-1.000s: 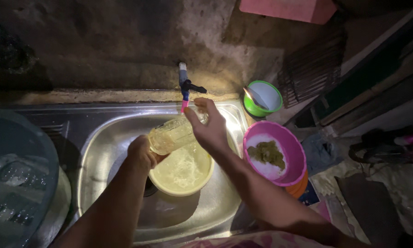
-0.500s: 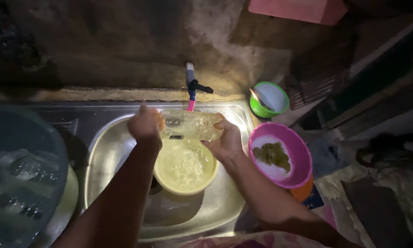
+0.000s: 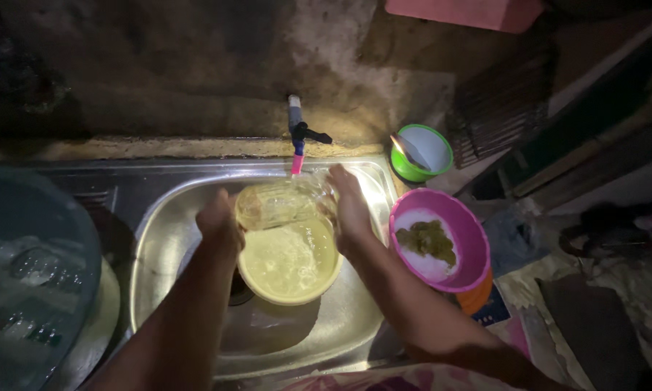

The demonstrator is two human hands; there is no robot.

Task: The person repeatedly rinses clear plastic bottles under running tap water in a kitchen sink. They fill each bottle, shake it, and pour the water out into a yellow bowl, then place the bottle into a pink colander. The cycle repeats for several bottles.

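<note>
Since half a sec ago the clear glass jar [image 3: 281, 203] sits a bit lower, closer over the yellow bowl [image 3: 291, 262], still lying on its side betw. both hands; the left hand [image 3: 219, 223] has come down w/ it, right hand [image 3: 349, 206] barely shifted.

Far left: a big blue-grey translucent tub [image 3: 29, 282] w/ clear bottles or glassware inside, too dim to tell exactly, resting on the drainboard of the steel sink [image 3: 159, 217]. Left hand is curled round the jar's left end, fingers wrapped on it, knuckles up; forearm comes up from the bottom edge. Jar is horizontal, looks wet and yellowish in the light, right above the bowl's far rim. Bowl stands in the sink basin, holds pale foamy water. Just behind the jar, a tap [image 3: 298, 137] w/ dark handle and a pink spout tip sticks out of the rough concrete wall [image 3: 195, 72]; tip is right above the jar. Can't tell if water runs. Right hand grips the jar's right end, fingers [image 3: 340, 177] spread over it, palm against the glass.

Right of the sink: a pink basin [image 3: 471, 246] w/ a greenish scrub pad lump in it, stacked on smth orange. Behind it a small green bowl [image 3: 442, 163] w/ white inside and a utensil leaning in it. Top right a pink flat thing [image 3: 464, 11], partly cut off. Far right is dark clutter, unclear
</note>
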